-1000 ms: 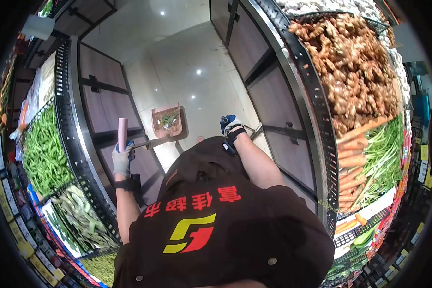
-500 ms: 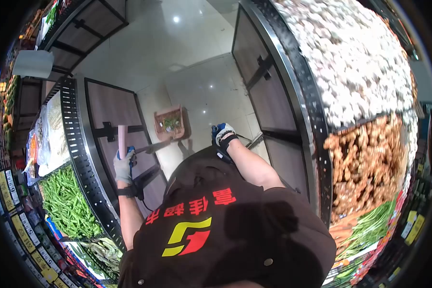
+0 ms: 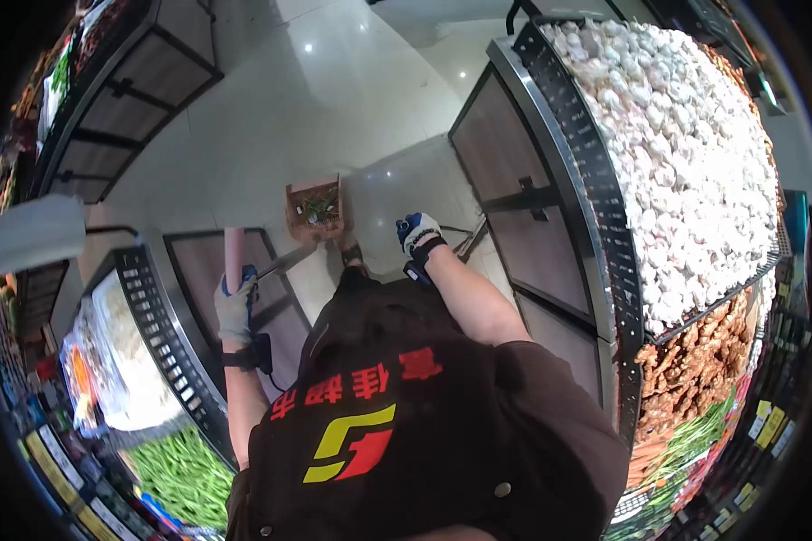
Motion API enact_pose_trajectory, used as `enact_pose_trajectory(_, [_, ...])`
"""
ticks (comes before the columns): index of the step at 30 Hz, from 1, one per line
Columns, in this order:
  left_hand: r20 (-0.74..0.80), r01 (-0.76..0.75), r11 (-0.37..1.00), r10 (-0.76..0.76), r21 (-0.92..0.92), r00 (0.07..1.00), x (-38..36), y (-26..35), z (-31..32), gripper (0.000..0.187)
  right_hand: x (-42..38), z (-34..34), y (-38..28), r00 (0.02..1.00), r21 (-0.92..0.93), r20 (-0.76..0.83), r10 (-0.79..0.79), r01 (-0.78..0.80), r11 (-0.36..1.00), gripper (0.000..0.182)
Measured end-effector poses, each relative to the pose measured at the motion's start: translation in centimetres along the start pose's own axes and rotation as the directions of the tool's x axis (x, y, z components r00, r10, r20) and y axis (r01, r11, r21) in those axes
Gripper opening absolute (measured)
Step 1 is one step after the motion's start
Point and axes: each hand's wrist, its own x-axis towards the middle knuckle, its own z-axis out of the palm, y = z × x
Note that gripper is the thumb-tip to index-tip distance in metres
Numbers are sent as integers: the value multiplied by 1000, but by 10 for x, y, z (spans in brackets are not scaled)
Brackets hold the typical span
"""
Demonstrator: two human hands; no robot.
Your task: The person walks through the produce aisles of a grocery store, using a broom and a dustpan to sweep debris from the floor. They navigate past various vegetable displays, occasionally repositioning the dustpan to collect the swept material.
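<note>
My left hand [image 3: 235, 311], in a grey and blue glove, is wrapped round a pale pink handle [image 3: 234, 248]. A grey bar [image 3: 289, 259] slants from beside that hand toward an orange-brown crate [image 3: 298, 216] on the floor. Green leafy scraps [image 3: 318, 207] lie inside the crate. My right hand [image 3: 417, 234], gloved in white and blue, has its fingers curled in front of my body. Whatever it may hold is hidden. A thin dark rod [image 3: 465, 242] shows just beyond it, near the right-hand stand.
On the right, a stand holds garlic [image 3: 686, 162], ginger [image 3: 695, 370] and green stalks [image 3: 686, 451]. To the left are bagged goods [image 3: 126, 361] and green beans [image 3: 180, 473]. Panelled stand sides [image 3: 532, 198] border the tiled floor [image 3: 262, 117].
The view has shifted forward along the aisle; the stands sit lower in the picture. The crate appears slightly higher, and one foot now shows near it. Both hands keep nearly the same pose.
</note>
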Motion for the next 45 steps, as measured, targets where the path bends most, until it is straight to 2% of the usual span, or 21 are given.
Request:
enact_pose_trajectory(2, [58, 6, 1000, -4, -28, 998, 47, 6, -12, 23, 0, -31, -70, 978, -367, 193, 76, 0, 930, 23])
enact_pose_trajectory(4, [136, -22, 1000, 21, 5, 990, 96, 26, -14, 22, 25, -23, -88, 986, -435, 164, -18, 88, 896, 24])
enact_pose_trajectory(6, [167, -13, 1000, 12, 5, 986, 140, 40, -14, 22, 51, -12, -107, 974, -457, 214, 69, 37, 889, 25])
enact_pose_trajectory(14, [323, -55, 990, 10, 130, 946, 298, 98, 32, 22, 142, 11, -133, 997, -246, 65, 44, -27, 969, 13])
enact_pose_trajectory(16, [343, -58, 988, 4, 146, 939, 331, 118, 45, 21, 142, 4, -131, 982, -142, 186, 31, -5, 990, 9])
enact_pose_trajectory(17, [361, -75, 989, 23, 130, 932, 346, 130, 51, 21, 134, -9, -128, 935, 684, 338, 111, -325, 653, 10])
enact_pose_trajectory(18, [377, -98, 989, 50, 110, 925, 364, 147, 58, 21, 126, -30, -125, 886, 854, 464, 1, -447, -267, 13])
enact_pose_trajectory(19, [397, -115, 985, 57, 124, 916, 381, 163, 63, 21, 118, -51, -124, 875, 893, 449, 183, -434, -118, 15])
enact_pose_trajectory(20, [406, -112, 984, 48, 136, 912, 395, 175, 67, 21, 106, -68, -134, 819, 888, 455, 350, -448, -105, 15])
enact_pose_trajectory(22, [416, -107, 986, 45, 129, 908, 425, 198, 85, 22, 86, -98, -159, 614, 860, 489, 620, -459, -223, 15])
enact_pose_trajectory(24, [445, -96, 983, 17, 156, 895, 457, 214, 97, 21, 66, -105, -171, 609, 871, 448, 655, -463, -165, 13])
enact_pose_trajectory(26, [472, -91, 980, -3, 175, 882, 479, 228, 112, 21, 65, -101, -183, 456, 861, 464, 759, -434, -266, 12])
enact_pose_trajectory(27, [465, -131, 964, 9, 231, 885, 487, 238, 122, 21, 59, -81, -164, 465, 843, 538, 704, -290, -453, 12])
enact_pose_trajectory(30, [526, -206, 938, 30, 280, 850, 517, 263, 150, 22, 83, -70, -183, 337, 897, 375, 863, -366, -247, 16])
enact_pose_trajectory(32, [596, -242, 930, 32, 276, 803, 544, 277, 171, 22, 103, -35, -129, 486, 904, 427, 763, -193, -382, 18])
enact_pose_trajectory(34, [678, -247, 913, -42, 324, 734, 574, 292, 192, 23, 139, -11, -97, 769, 941, 321, 553, -193, -277, 20])
enact_pose_trajectory(36, [755, -389, 859, 6, 331, 656, 607, 291, 210, 23, 191, -37, -156, 581, 922, 386, 716, -229, -311, 24])
enact_pose_trajectory(38, [823, -511, 803, 46, 307, 567, 630, 305, 232, 23, 240, -1, -173, 411, 952, 199, 889, -297, -76, 12])
enact_pose_trajectory(40, [848, -487, 777, -111, 400, 519, 646, 319, 247, 24, 282, 45, -189, 257, 971, 140, 956, -226, -82, 4])
enact_pose_trajectory(43, [907, -570, 743, -117, 350, 404, 673, 331, 272, 25, 318, 75, -231, 164, 970, 17, 986, -243, 24, 5])
enact_pose_trajectory(45, [935, -603, 729, -145, 322, 323, 676, 337, 283, 25, 313, 39, -283, 291, 945, 191, 937, -314, -95, 26])
